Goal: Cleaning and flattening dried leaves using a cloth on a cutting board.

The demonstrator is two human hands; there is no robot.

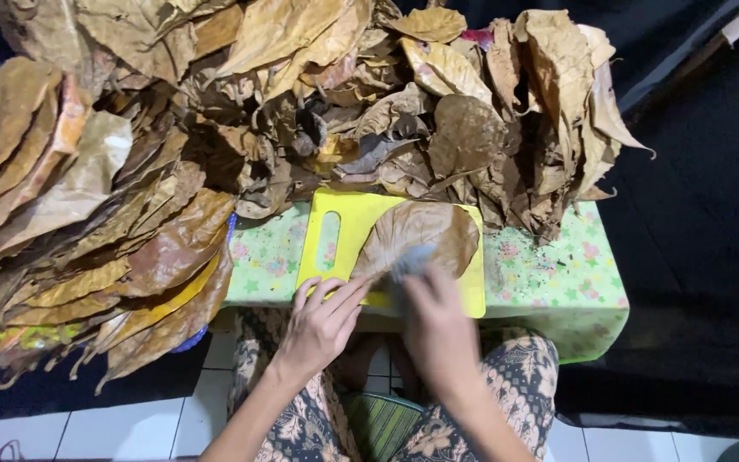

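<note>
head view: only one camera, looks straight down over the lap.
surroundings: big heap of dried brown leaves (369, 94) fills the far half of the small table (575, 282); a second stacked bundle of leaves (87, 248) sits to the left, overhanging the table's left end.
table cover: green patterned cloth, bare strip on the right of the board.
board: yellow cutting board (331, 239) with a slot handle, at the near edge of the table, far edge tucked against the heap.
obstruction: heap crowds the board's top and right corner; left bundle lies just beside the board's left side.
work leaf: single brown leaf (421, 235) lies flat on the board, covers its right half, tip toward the heap.
left hand (322, 321): fingers spread, released, tips resting on the board's near edge and the leaf's lower left rim.
right hand (438, 329): motion-blurred, over the leaf's near end; a pale grey thing (410, 261) at its fingertips, too blurred to identify; grip cannot be made out.
room: free space only on the near side and right strip of cloth; dark sheet (703, 257) on the right, white floor tiles (130, 432) below.
lap: patterned trousers (523, 376) under the table edge.
</note>
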